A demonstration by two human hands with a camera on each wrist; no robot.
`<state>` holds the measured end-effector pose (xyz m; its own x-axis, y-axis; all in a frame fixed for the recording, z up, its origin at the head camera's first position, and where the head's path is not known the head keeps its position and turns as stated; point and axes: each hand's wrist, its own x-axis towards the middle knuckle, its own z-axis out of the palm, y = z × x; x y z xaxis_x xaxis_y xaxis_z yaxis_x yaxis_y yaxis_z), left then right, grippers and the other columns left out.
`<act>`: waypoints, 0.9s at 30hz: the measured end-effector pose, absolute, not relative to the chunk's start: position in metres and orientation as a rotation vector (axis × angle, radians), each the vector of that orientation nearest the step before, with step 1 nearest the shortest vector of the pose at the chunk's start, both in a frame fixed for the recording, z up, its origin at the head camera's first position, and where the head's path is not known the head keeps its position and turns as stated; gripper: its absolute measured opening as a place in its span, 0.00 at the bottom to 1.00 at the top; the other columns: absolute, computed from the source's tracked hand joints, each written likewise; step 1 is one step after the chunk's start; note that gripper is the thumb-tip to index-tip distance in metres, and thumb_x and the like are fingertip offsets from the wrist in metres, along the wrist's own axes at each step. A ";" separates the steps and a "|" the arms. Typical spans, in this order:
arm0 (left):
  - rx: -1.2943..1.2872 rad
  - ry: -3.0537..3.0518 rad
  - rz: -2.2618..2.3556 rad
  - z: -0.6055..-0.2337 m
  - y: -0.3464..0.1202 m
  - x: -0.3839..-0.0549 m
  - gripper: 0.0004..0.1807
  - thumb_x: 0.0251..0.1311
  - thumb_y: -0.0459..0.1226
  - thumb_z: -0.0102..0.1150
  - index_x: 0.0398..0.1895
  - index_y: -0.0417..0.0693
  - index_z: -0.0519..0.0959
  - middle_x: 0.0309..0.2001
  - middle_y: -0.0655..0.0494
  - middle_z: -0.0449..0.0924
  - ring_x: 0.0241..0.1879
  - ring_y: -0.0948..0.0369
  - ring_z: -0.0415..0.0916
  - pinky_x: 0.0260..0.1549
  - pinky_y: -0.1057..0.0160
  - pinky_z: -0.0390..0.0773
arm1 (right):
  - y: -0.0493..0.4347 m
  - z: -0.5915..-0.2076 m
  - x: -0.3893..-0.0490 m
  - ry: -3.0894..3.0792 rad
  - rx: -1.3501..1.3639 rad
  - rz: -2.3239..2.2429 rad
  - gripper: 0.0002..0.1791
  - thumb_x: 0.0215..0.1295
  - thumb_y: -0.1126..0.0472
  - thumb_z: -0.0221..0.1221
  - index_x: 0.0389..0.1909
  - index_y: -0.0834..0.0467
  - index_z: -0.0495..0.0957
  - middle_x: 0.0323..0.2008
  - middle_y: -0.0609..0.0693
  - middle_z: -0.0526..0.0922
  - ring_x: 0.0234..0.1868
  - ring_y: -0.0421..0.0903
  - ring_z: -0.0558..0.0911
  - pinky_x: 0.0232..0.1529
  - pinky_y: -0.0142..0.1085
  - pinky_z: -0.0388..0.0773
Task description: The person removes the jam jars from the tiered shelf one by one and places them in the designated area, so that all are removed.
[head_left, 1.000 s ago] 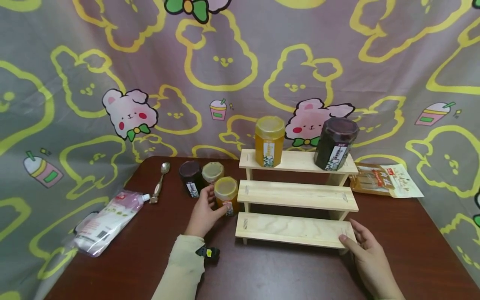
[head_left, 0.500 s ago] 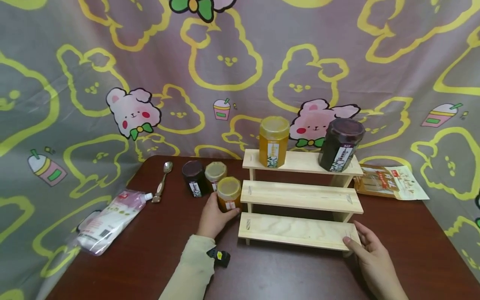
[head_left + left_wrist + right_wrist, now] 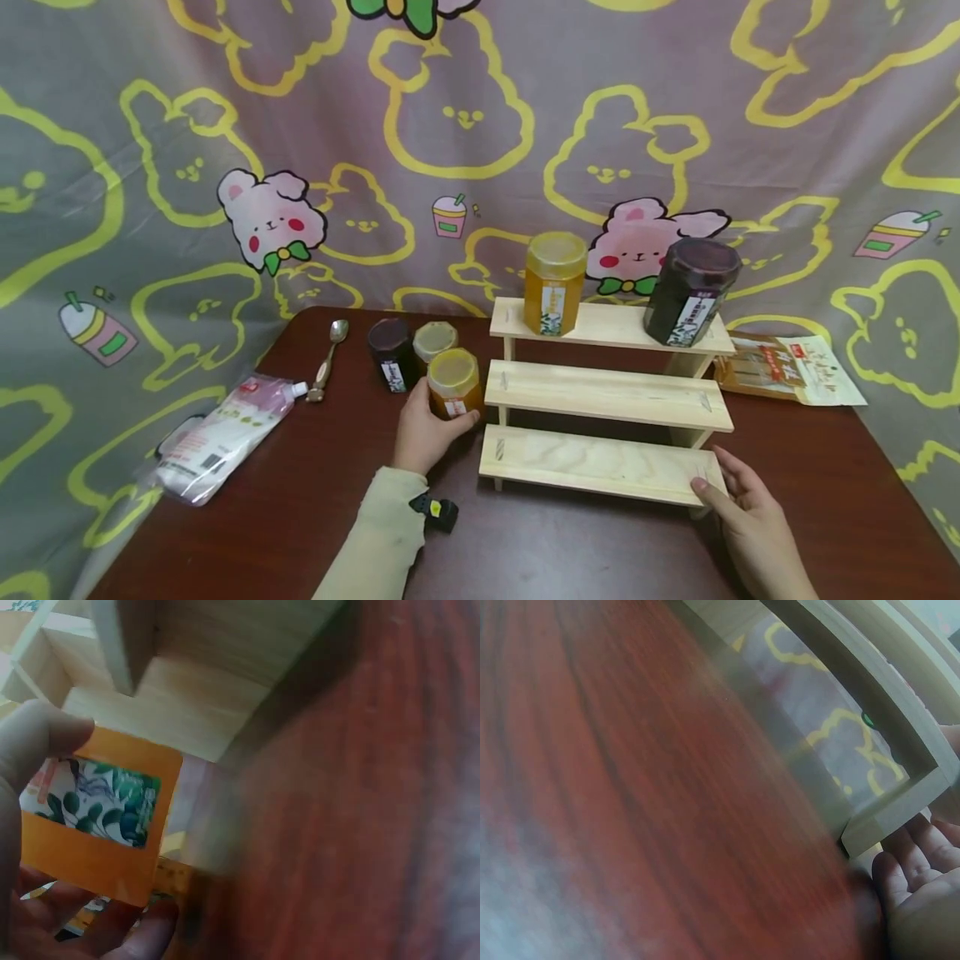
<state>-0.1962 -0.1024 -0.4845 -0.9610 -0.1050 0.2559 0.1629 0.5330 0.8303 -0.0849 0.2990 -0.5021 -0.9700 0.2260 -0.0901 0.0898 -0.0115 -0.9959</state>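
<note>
My left hand (image 3: 429, 429) grips a hexagonal amber honey jar (image 3: 455, 385) with a yellowish lid, just left of the wooden stand. The left wrist view shows the thumb on one side of the honey jar (image 3: 97, 859) and the fingers curled on the other, its leaf-patterned label between. My right hand (image 3: 753, 521) holds the right end of the lowest tier of the three-tier wooden shelf (image 3: 592, 462), thumb on top. In the right wrist view its fingers (image 3: 922, 859) lie beside the shelf's leg. Behind the gripped jar stand a dark jar (image 3: 392, 354) and a pale-lidded jar (image 3: 435, 337).
On the top tier stand a golden honey jar (image 3: 555, 283) and a large dark jar (image 3: 692, 292). A spoon (image 3: 327, 358) and a spouted white pouch (image 3: 225, 442) lie at the left. A brown-and-cream food packet (image 3: 787, 368) lies behind the shelf's right end.
My left hand has come further round the honey jar, which has shifted slightly. The right hand keeps its hold on the shelf. The head view has turned a little left.
</note>
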 end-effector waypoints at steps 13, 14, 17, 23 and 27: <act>-0.073 -2.449 -1.436 -0.455 -0.105 -0.188 0.40 0.44 0.44 0.81 0.61 0.48 0.72 0.53 0.50 0.76 0.55 0.50 0.74 0.56 0.46 0.75 | 0.299 -0.503 -0.085 -2.132 -0.326 2.146 0.45 0.70 0.60 0.62 0.77 0.69 0.45 0.58 0.39 0.70 0.52 0.24 0.75 0.47 0.22 0.76; -0.065 -2.446 -1.445 -0.454 -0.105 -0.188 0.40 0.44 0.44 0.81 0.61 0.48 0.71 0.53 0.50 0.75 0.55 0.50 0.74 0.56 0.46 0.75 | 0.299 -0.503 -0.085 -2.132 -0.324 2.144 0.45 0.70 0.60 0.62 0.77 0.69 0.45 0.57 0.38 0.71 0.52 0.24 0.75 0.47 0.22 0.76; -0.055 -2.426 -1.459 -0.451 -0.105 -0.186 0.40 0.44 0.43 0.81 0.61 0.47 0.71 0.54 0.49 0.75 0.56 0.50 0.73 0.57 0.46 0.74 | 0.299 -0.503 -0.085 -2.130 -0.325 2.146 0.45 0.70 0.60 0.62 0.77 0.69 0.45 0.55 0.36 0.71 0.52 0.24 0.76 0.47 0.22 0.77; -0.104 -2.336 -1.470 -0.439 -0.103 -0.182 0.40 0.44 0.42 0.82 0.61 0.48 0.71 0.55 0.50 0.75 0.55 0.52 0.73 0.55 0.46 0.75 | 0.299 -0.503 -0.085 -2.127 -0.342 2.151 0.46 0.70 0.60 0.62 0.77 0.68 0.45 0.55 0.36 0.72 0.51 0.24 0.76 0.46 0.22 0.77; -0.134 -2.272 -1.482 -0.430 -0.102 -0.178 0.41 0.43 0.43 0.82 0.62 0.49 0.72 0.54 0.51 0.75 0.55 0.54 0.73 0.54 0.47 0.75 | 0.299 -0.502 -0.085 -2.132 -0.346 2.136 0.45 0.70 0.60 0.63 0.77 0.69 0.46 0.52 0.33 0.73 0.51 0.24 0.76 0.46 0.22 0.77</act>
